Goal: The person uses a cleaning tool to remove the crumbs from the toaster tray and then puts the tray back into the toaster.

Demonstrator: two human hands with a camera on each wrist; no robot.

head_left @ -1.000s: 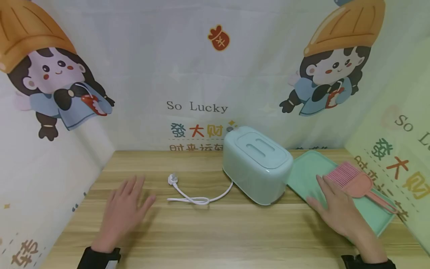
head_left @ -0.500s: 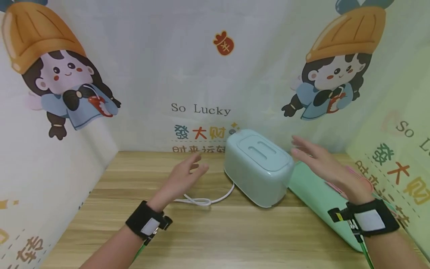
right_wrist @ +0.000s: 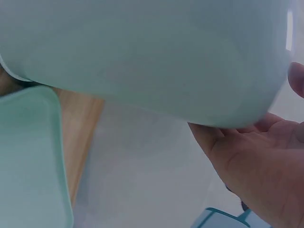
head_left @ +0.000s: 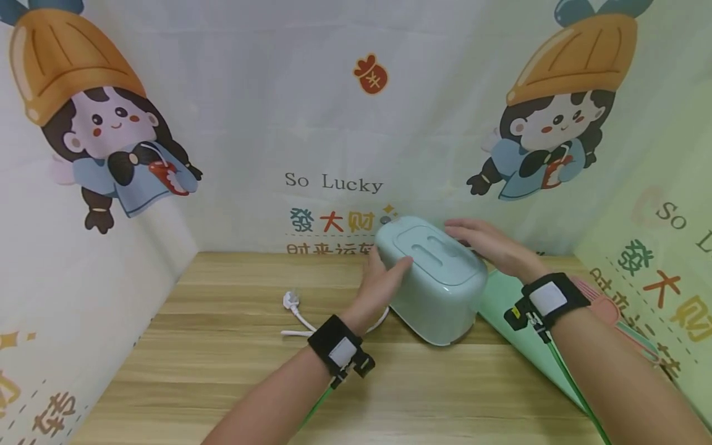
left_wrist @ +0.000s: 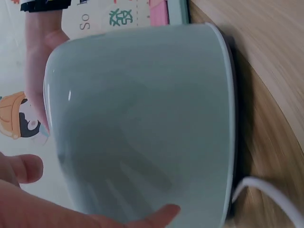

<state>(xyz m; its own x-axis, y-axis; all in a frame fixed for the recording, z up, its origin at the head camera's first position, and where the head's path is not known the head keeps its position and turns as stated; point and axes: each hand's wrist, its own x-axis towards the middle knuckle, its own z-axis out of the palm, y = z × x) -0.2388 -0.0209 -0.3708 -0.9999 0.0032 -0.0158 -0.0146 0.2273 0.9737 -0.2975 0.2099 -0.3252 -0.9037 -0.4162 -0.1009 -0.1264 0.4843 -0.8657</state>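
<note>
A pale green toaster (head_left: 439,296) with a covered top stands on the wooden table, turned at an angle. Beside its left side is my left hand (head_left: 378,290), thumb near the top edge and fingers stretched along the wall; its fingers (left_wrist: 164,216) show close to the glossy surface in the left wrist view. Around the far right side reaches my right hand (head_left: 492,244), fingers extended, partly hidden behind the toaster. Whether either hand presses on it I cannot tell. A white cord with a plug (head_left: 291,300) lies left of the toaster, partly covered by my left wrist.
On the right a green tray (head_left: 517,321) lies close to the toaster, bearing a pink brush-like tool (head_left: 603,303), mostly hidden by my right forearm. A printed cloth (head_left: 250,123) hangs behind the wooden table (head_left: 222,352) and along its sides.
Both hands have moved inward from the table's left and right sides to the two sides of the toaster. The toaster has stayed in place; the view has shifted slightly.
</note>
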